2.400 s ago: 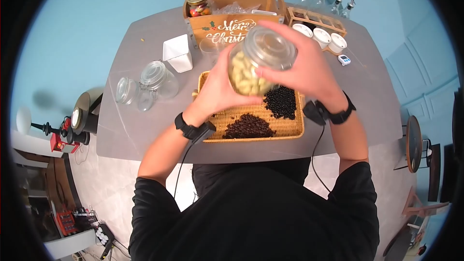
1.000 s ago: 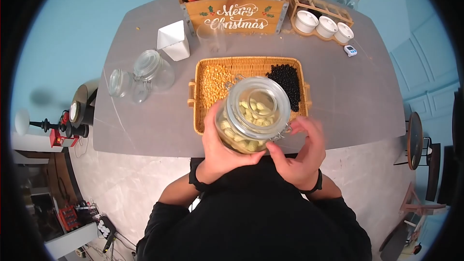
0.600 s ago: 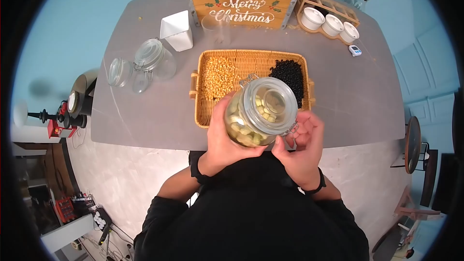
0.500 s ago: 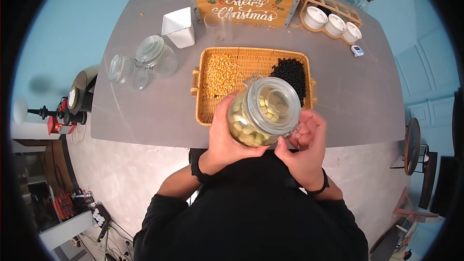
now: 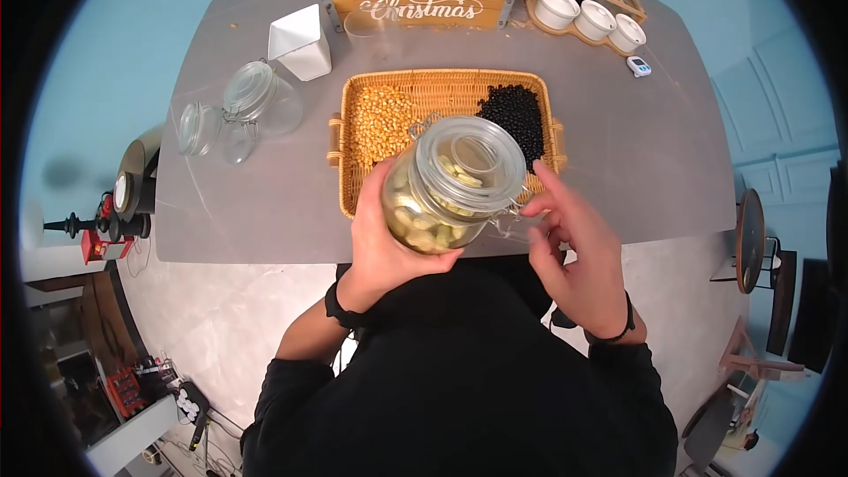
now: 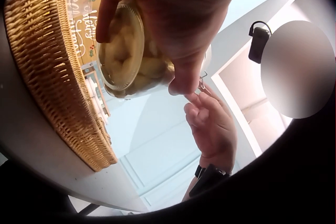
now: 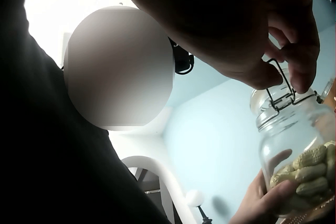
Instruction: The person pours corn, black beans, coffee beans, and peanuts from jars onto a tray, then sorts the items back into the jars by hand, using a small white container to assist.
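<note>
A glass clip-top jar point(image 5: 397, 203) with pale unshelled peanuts point(image 7: 310, 176) is tilted over the front of the wicker tray point(image 5: 349, 199). My left hand point(image 5: 380, 243) grips it round the side, thumb toward my body. The glass lid point(image 5: 468, 155) sits on its mouth. On the jar's right, the wire clasp point(image 7: 283, 98) stands out from the rim. My right hand point(image 5: 583, 256) is at this clasp, index finger extended and thumb held apart, with fingertips right at the wire loop. Yellow corn kernels point(image 5: 382, 124) and black beans point(image 5: 514, 119) lie in the tray; the jar hides its front middle.
At left stand an empty-looking clip-top jar point(image 5: 278, 106), a smaller jar point(image 5: 201, 128) and a white square cup point(image 5: 300, 44). Behind the tray are a clear cup point(image 5: 373, 35) and a wooden Christmas crate point(image 5: 424, 0). White lidded pots point(image 5: 596, 22) and a timer point(image 5: 639, 66) stand at right.
Both hands first held the jar higher over the tray; it came down toward my body. My right hand moved from the jar to the clasp, and its fingers have since spread apart.
</note>
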### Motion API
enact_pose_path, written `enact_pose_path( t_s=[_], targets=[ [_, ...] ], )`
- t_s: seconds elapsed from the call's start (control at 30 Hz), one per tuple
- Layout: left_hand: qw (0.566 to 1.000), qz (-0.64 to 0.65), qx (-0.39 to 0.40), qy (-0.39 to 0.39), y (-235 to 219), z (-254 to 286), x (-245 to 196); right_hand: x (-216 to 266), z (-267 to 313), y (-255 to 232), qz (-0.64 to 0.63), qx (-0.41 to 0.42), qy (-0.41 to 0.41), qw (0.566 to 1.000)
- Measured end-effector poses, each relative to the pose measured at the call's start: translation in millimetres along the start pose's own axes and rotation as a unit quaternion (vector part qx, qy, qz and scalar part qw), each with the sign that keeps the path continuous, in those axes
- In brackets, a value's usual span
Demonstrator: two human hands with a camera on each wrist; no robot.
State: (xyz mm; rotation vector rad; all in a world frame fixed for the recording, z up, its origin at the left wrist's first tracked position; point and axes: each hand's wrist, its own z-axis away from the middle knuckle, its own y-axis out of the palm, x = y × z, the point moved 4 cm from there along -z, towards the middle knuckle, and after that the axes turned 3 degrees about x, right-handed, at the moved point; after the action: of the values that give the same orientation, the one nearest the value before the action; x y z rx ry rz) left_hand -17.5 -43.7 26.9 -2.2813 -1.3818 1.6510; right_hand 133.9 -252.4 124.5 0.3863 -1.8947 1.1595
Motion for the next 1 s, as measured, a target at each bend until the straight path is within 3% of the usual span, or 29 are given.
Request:
enact_pose_path(
  t_s=[0.07,0.27,0.37,0.6,0.77,0.87,0.93,1.0],
  targets=[
    [1.000,0.011,0.008,-0.009,-0.7,-1.2,0.5,13.1,-4.8,-2.9,-0.014,0.019,0.003,1.000],
    [0.998,0.052,0.032,-0.009,3.1,-0.8,3.5,8.7,-8.4,-7.7,-0.024,0.003,-0.092,0.996],
    [0.995,0.080,0.061,-0.010,3.9,-1.1,5.4,13.8,-13.2,-20.8,-0.069,0.037,-0.085,0.993],
    [0.982,0.124,0.145,0.010,9.5,-2.4,-3.9,5.3,-20.1,-33.7,-0.019,-0.009,-0.128,0.992],
    [0.967,0.157,0.198,0.031,16.5,6.3,0.5,-7.9,-38.4,-43.7,-0.015,-0.108,-0.131,0.985],
    [0.948,0.199,0.242,0.044,20.4,7.4,0.1,-34.7,-66.1,-40.4,-0.068,-0.153,-0.082,0.982],
    [0.938,0.203,0.270,0.076,21.9,5.2,-4.8,-48.8,-83.4,-35.2,-0.150,-0.129,-0.002,0.980],
    [0.926,0.243,0.279,0.073,27.8,6.9,-5.0,-75.8,-93.1,-24.6,-0.219,-0.047,0.118,0.968]
  ],
)
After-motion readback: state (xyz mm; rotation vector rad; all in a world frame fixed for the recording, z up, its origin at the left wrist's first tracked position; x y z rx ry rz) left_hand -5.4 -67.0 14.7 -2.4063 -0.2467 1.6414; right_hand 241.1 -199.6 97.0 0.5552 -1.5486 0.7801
